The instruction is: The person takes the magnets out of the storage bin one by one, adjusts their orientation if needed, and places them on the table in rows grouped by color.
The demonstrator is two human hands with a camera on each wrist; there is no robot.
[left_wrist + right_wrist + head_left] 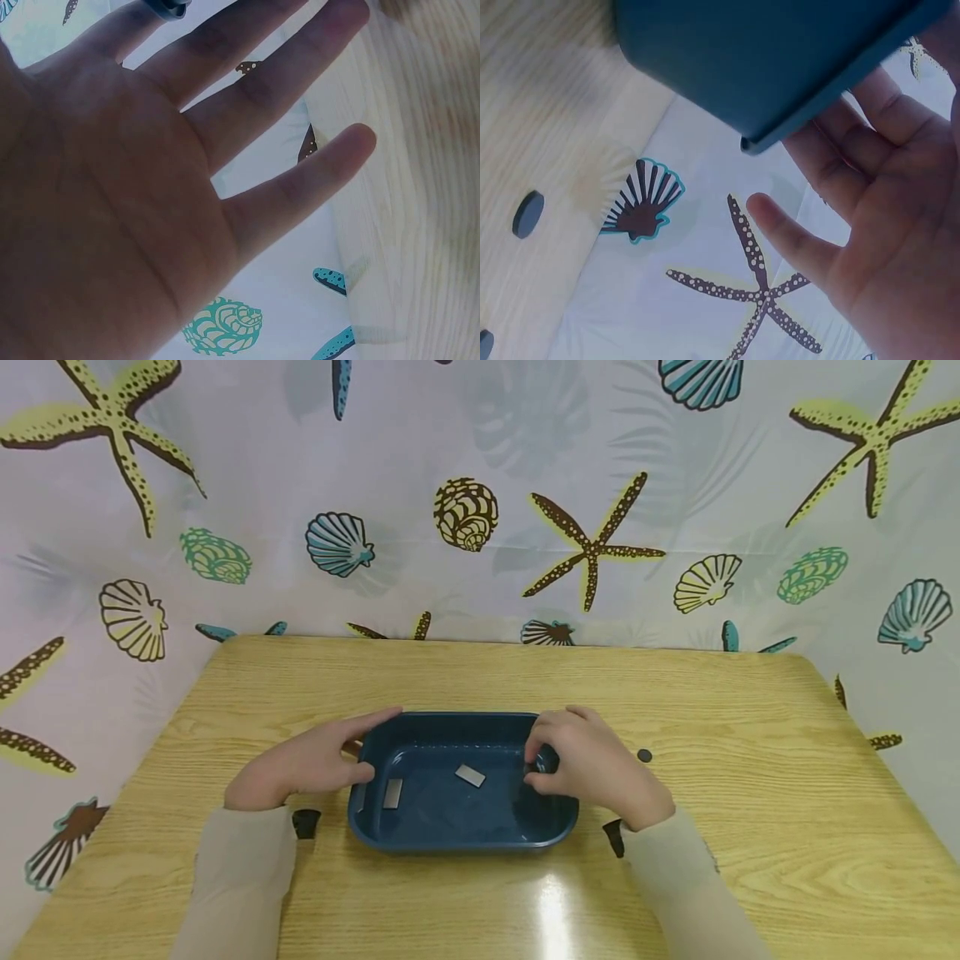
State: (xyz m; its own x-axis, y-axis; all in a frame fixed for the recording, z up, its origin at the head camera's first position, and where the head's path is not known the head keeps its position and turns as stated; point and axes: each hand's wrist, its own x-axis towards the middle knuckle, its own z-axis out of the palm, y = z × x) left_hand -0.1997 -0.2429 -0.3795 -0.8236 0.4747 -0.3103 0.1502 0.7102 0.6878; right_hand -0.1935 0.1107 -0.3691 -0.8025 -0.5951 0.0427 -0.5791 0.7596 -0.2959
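A dark blue tray point(457, 845) stands in the middle of the wooden table. Two flat silver rectangles lie in it: one point(470, 775) near the centre, another point(392, 793) towards the left. My left hand point(315, 758) rests at the tray's left end, index finger along the far corner and thumb over the rim. Its fingers appear straight and spread in the left wrist view. Over the tray's right end reaches my right hand point(585, 760), index finger bent towards the thumb, pinching a small dark piece low in the tray. The tray wall hides those fingertips in the right wrist view.
A dark round disc point(645, 755) lies on the table right of the tray. Two dark discs show in the right wrist view, one point(528, 214) beyond the tray and another point(485, 345) at the frame's edge. A shell-and-starfish cloth point(405, 585) hangs behind the table point(810, 827).
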